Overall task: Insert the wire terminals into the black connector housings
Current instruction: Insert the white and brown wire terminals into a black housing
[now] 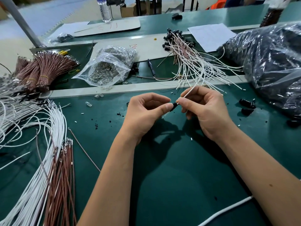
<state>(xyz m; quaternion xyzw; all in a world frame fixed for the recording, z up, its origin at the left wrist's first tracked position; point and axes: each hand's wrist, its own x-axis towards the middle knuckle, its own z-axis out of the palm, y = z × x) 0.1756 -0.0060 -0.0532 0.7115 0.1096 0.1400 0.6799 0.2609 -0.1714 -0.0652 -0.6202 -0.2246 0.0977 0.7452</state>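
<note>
**Now: both your hands meet over the mat, housing in one, white wire in the other**

Your left hand (pixel 147 110) is curled, thumb and forefinger pinching a small black connector housing (pixel 174 106) at its tip. Your right hand (pixel 206 108) is curled too, fingertips pinching a white wire (pixel 187 93) just beside the housing; the wire's near end meets the housing's mouth, and the rest slants up and away to the far right. Whether the terminal is seated inside, you cannot tell from here.

Both hands hover above the green mat (pixel 171 185), roughly mid-bench.

Around you:
- Near left: loose white wires (pixel 40 168) fanned across the mat, brown wires (pixel 63 176) lying alongside them.
- Far left: banded brown wire bundles (pixel 44 69).
- Far centre: a clear plastic bag (pixel 105 69) of small glassy parts, a black pen (pixel 151 67) just to its right.
- Far right of centre: a heap of finished leads (pixel 187 62), white and brown wires ending in black housings.
- Right: a large clear bag of black parts (pixel 268 62), with a few loose black housings (pixel 246 106) on the mat near it.
- Small white and black scraps dot the mat; a thicker white cable (pixel 228 211) crosses the near right corner.
</note>
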